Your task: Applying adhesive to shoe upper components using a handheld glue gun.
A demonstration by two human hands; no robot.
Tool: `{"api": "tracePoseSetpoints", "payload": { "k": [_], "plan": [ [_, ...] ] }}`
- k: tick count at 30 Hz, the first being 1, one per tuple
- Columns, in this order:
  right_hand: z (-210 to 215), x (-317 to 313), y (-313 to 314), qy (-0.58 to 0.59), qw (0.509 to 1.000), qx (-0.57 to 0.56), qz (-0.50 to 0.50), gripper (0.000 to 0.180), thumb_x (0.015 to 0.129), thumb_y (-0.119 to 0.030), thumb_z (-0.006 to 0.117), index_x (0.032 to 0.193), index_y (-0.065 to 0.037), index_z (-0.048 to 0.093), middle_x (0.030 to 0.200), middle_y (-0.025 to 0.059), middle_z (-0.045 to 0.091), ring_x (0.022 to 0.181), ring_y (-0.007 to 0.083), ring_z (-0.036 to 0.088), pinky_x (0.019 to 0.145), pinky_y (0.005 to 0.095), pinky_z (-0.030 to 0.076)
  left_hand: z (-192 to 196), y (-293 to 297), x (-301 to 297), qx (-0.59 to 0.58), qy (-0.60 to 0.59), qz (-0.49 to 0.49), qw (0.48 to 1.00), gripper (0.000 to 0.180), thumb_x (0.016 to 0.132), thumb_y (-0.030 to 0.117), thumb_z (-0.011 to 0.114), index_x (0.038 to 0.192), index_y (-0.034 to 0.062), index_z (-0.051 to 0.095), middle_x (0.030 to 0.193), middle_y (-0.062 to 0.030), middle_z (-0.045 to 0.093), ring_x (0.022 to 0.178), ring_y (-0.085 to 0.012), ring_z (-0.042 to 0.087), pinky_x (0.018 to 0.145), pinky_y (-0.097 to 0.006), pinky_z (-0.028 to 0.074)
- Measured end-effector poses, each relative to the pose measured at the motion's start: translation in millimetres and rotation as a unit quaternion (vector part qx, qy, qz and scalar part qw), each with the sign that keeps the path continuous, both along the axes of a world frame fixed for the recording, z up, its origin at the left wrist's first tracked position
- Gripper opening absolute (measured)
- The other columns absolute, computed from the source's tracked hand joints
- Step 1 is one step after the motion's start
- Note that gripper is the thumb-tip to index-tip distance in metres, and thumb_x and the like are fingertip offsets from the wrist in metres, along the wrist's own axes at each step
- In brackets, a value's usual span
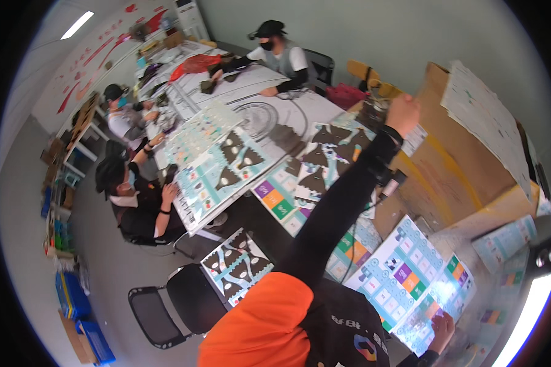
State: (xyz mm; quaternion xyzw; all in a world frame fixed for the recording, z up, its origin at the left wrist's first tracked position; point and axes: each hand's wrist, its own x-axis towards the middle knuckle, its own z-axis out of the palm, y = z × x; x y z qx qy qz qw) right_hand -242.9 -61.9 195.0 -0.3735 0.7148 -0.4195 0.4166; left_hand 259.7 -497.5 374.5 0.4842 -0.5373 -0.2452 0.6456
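My left hand (404,114), at the end of a long black sleeve with an orange shoulder, is raised and closed beside the cardboard box (438,159). What its fingers hold, if anything, is too small to make out. Below it lie printed boards (317,177) bearing dark, mask-shaped pieces. At the lower right, my right hand (444,331) has curled fingers at the glossy printed sheet (420,324); I cannot make out anything between them. A large light-blue printed sheet (398,269) with purple, green and orange blocks lies next to it.
A tilted board (226,168) with dark pieces rests on the long white table (275,104). Several people sit around that table. A black chair (193,300) stands at the left, with another board (237,266) beside it. A bright lit panel (526,324) is at the right edge.
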Motion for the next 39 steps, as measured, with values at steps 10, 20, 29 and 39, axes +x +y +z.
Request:
{"api": "tracePoseSetpoints", "payload": {
  "k": [10, 20, 29, 39],
  "plan": [
    [22.6, 28.9, -2.3, -0.014, 0.999, -0.025, -0.035, 0.022, 0.1, -0.014, 0.056, 0.117, -0.002, 0.064, 0.092, 0.0072, 0.072, 0.081, 0.0158, 0.07, 0.068, 0.026, 0.054, 63.5, 30.2, 56.5, 0.115, 0.085, -0.111, 0.983, 0.033, 0.096, 0.029, 0.063, 0.117, 0.0043, 0.064, 0.108, -0.0042, 0.067, 0.094, -0.0149, 0.062, 0.08, -0.03, 0.049],
    [4.8, 16.3, 10.5, -0.041, 0.998, -0.019, -0.051, 0.021, 0.1, -0.012, 0.056, 0.115, -0.001, 0.065, 0.089, 0.0093, 0.072, 0.078, 0.0169, 0.072, 0.065, 0.0259, 0.056, 37.5, 38.7, 50.4, 0.168, 0.097, -0.137, 0.971, 0.033, 0.097, 0.028, 0.063, 0.121, 0.005, 0.063, 0.108, -0.0041, 0.067, 0.094, -0.0132, 0.062, 0.078, -0.029, 0.049],
    [8.7, 15.8, 19.8, -0.023, 0.997, -0.01, -0.069, 0.022, 0.095, -0.009, 0.054, 0.111, 0.002, 0.065, 0.086, 0.0124, 0.073, 0.078, 0.0204, 0.073, 0.066, 0.0286, 0.057, -16.9, 36.5, 67.4, 0.193, 0.128, -0.142, 0.962, 0.034, 0.095, 0.029, 0.062, 0.121, 0.0075, 0.065, 0.105, -0.0017, 0.067, 0.089, -0.012, 0.063, 0.074, -0.03, 0.048],
    [4.5, 16.8, 27.6, -0.026, 0.997, -0.012, -0.068, 0.022, 0.096, -0.01, 0.056, 0.112, 0.002, 0.065, 0.088, 0.0117, 0.073, 0.08, 0.0201, 0.072, 0.068, 0.0291, 0.057, -66.0, 31.1, 78.0, 0.238, 0.121, -0.131, 0.955, 0.04, 0.095, 0.029, 0.064, 0.128, 0.0069, 0.06, 0.113, -0.0037, 0.068, 0.098, -0.015, 0.064, 0.08, -0.031, 0.048]
  ]
}}
